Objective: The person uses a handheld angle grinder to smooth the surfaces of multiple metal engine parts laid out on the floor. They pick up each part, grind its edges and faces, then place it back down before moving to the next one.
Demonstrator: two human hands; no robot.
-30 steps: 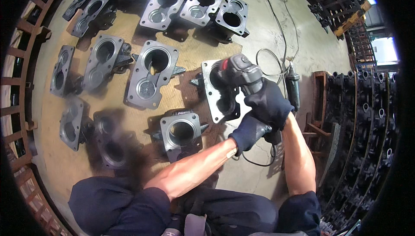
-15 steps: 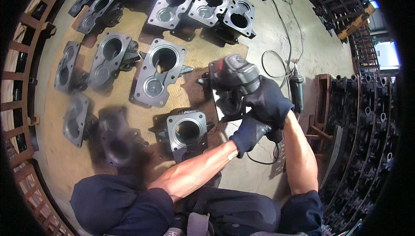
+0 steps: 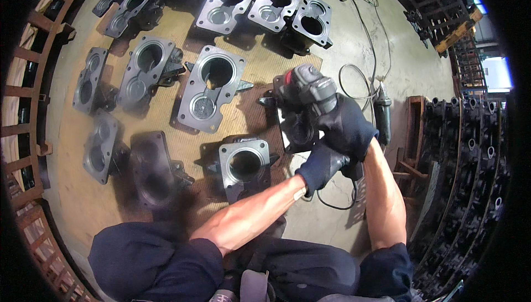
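Both my gloved hands grip a grey and black power grinder [image 3: 312, 89] with a red patch near its head. My right hand [image 3: 348, 126] is closed round its body, just behind the head. Below it, my left hand [image 3: 325, 164] is closed on the rear part, close against the right wrist. The grinder's head lies over the upper part of a metal casting [image 3: 298, 130], hiding much of it; whether they touch I cannot tell. To the left of the hands stands another casting [image 3: 243, 163] with a large round bore. A cord [image 3: 334, 208] loops beneath my hands.
Several similar flanged castings [image 3: 210, 89] stand on a tan ribbed mat [image 3: 166, 130]. A slim straight tool [image 3: 383, 112] and looped cable [image 3: 354, 75] lie on the floor to the right. Racks of dark parts [image 3: 462, 158] line the right; a slatted brown frame [image 3: 25, 102] borders the left.
The view has shifted slightly, so the castings appear a little further right and higher. My hands keep their grip on the grinder, which stays over the same casting.
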